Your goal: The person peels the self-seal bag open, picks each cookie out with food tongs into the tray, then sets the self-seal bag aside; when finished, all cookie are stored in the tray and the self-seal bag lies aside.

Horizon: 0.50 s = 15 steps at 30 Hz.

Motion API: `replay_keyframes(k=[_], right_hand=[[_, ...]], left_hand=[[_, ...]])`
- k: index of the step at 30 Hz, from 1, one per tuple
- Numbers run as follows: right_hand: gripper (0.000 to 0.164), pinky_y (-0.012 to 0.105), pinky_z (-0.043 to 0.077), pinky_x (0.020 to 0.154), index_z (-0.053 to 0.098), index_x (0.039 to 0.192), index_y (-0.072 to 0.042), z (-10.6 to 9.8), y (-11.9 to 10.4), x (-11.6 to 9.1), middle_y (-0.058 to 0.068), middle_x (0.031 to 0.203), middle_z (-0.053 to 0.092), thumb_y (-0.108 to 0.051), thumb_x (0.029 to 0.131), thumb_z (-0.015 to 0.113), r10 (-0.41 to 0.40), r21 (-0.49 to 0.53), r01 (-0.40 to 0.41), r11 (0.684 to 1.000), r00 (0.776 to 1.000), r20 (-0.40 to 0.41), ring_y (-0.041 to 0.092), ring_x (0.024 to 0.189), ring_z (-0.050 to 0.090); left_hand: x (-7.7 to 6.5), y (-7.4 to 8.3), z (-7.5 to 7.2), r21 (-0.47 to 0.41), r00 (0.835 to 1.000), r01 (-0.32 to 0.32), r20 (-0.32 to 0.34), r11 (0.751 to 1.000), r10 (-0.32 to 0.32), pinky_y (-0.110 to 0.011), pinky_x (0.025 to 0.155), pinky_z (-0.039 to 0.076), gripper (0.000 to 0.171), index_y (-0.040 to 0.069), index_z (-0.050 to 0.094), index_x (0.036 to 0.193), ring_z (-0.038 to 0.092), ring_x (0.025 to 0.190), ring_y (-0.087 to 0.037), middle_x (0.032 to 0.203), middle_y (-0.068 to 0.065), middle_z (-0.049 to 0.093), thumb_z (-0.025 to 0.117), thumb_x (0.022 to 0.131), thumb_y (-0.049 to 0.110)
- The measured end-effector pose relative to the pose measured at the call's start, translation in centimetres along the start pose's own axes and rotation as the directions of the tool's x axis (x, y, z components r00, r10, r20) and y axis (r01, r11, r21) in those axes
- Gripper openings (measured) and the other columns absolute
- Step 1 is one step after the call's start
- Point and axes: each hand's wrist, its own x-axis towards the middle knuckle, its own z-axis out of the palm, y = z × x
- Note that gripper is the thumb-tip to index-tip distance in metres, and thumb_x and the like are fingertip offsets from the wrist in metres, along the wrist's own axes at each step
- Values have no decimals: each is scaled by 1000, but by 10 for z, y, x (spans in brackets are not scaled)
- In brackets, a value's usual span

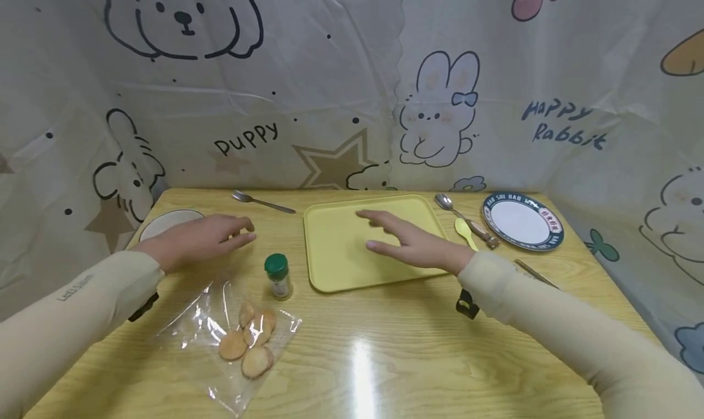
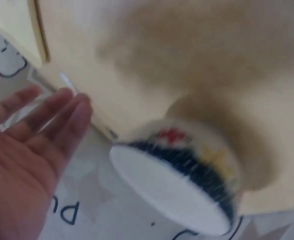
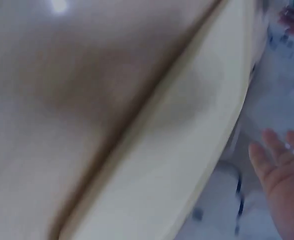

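My left hand (image 1: pixel 206 239) hovers over the left side of the table, fingers loosely bent around nothing. Beside it, a patterned bowl with a dark blue band (image 2: pixel 186 165) shows in the left wrist view; in the head view the hand and forearm partly cover it. My right hand (image 1: pixel 415 242) is held above the yellow tray (image 1: pixel 335 248), fingers extended and thumb apart, holding nothing. Between the hands, nearer me, stands a green-capped seasoning shaker (image 1: pixel 278 276). A clear plastic bag (image 1: pixel 206 367) with several round tan pieces (image 1: pixel 255 361) lies below my left hand.
A fork (image 1: pixel 264 203) lies left of the tray. To the tray's right are a metal spoon (image 1: pixel 459 212), a yellow spoon (image 1: pixel 465 232), a blue-rimmed plate (image 1: pixel 522 220) and a thin metal utensil handle (image 1: pixel 536 273). A printed cloth (image 1: pixel 341 71) hangs behind the table.
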Motion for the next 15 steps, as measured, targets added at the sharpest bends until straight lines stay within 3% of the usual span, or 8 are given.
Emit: replay_keyframes(k=[3, 6, 10, 15], right_hand=[[42, 36, 52, 98, 53, 135, -12, 24, -19, 10, 5, 134, 59, -34, 99, 55, -61, 107, 59, 992, 998, 17, 20, 115, 63], [28, 28, 58, 78, 65, 113, -3, 51, -37, 18, 12, 107, 71, -25, 98, 58, -80, 204, 65, 977, 995, 65, 22, 89, 70], [21, 30, 59, 65, 66, 103, 1, 87, -59, 24, 17, 92, 71, -18, 96, 60, 36, 367, -102, 925, 983, 182, 24, 72, 71], [17, 30, 58, 55, 63, 91, 2, 116, -80, 29, 12, 72, 64, -15, 94, 64, 218, 465, -334, 820, 933, 286, 17, 54, 66]], left_hand=[[-8, 0, 11, -85, 997, -36, 63, 996, 41, -48, 92, 51, 35, 8, 60, 119, 64, 107, -25, 117, -9, 67, 41, 104, 33], [-17, 1, 21, -115, 992, -54, 107, 992, 66, -43, 85, 53, 26, 6, 60, 118, 65, 99, -22, 112, -10, 68, 48, 101, 22], [-25, 3, 31, -126, 988, -63, 133, 990, 80, -35, 78, 52, 22, 8, 62, 115, 62, 93, -15, 108, -8, 68, 56, 97, 18], [-26, 2, 35, -146, 984, -68, 153, 987, 91, -27, 72, 48, 9, 13, 66, 98, 55, 81, -6, 93, 3, 66, 58, 96, 16]])
